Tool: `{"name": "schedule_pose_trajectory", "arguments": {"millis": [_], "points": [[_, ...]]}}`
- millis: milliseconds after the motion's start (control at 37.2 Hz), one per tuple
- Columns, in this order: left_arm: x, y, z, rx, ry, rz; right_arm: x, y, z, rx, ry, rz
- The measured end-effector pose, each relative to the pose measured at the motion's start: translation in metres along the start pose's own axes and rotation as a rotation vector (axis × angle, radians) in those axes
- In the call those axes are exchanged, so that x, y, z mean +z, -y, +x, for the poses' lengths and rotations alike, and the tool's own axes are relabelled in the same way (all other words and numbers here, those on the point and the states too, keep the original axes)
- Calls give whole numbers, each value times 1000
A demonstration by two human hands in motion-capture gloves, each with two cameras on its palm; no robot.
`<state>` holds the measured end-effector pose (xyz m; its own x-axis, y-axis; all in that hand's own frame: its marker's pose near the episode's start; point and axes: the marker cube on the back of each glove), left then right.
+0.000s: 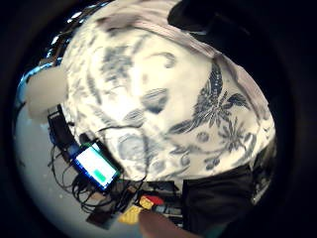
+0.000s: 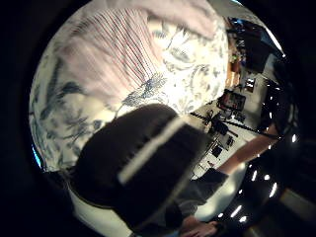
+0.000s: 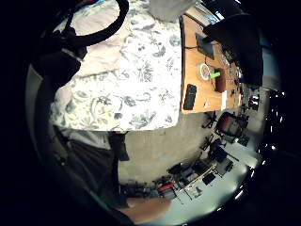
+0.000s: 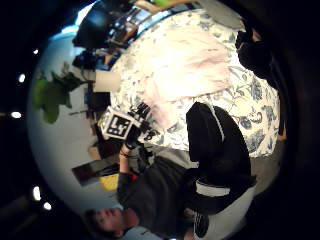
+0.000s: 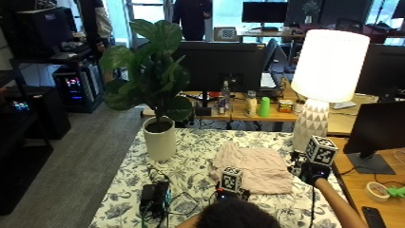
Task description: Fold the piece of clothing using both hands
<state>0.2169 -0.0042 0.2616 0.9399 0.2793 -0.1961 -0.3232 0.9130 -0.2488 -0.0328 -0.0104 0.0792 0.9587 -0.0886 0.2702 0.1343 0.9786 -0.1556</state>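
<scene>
**Pink garment bunched on the flowered counter, both hands at its near side**

A potted plant (image 5: 155, 95) stands at the counter's left, on the blue-flowered cloth (image 5: 190, 142), with a phone and cables (image 5: 155, 195) nearer the person. The left hand (image 5: 231, 190) hovers by the near edge of the pale pink garment (image 5: 253, 168) (its grip can't be told). The garment lies rumpled mid-counter. The right hand (image 5: 313, 172) sits just beside the garment's right edge, grip likewise unclear, before a white lamp (image 5: 323, 80).

An overhead rear view and four palm views share the floral tablecloth (image 5: 190, 164).
</scene>
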Motion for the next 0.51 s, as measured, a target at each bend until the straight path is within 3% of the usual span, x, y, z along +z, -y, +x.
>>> {"name": "schedule_pose_trajectory", "arguments": {"millis": [134,295,376,510], "points": [[32,29,12,-56,110,-10,13,-2,12,14,-1,-14],[9,0,24,-41,53,146,25,-3,26,33,3,-31],[0,-7,21,-83,85,180,28,-3,30,41,3,-29],[4,27,-2,-178,248,196,33,-1,31,44,-19,-11]]}}
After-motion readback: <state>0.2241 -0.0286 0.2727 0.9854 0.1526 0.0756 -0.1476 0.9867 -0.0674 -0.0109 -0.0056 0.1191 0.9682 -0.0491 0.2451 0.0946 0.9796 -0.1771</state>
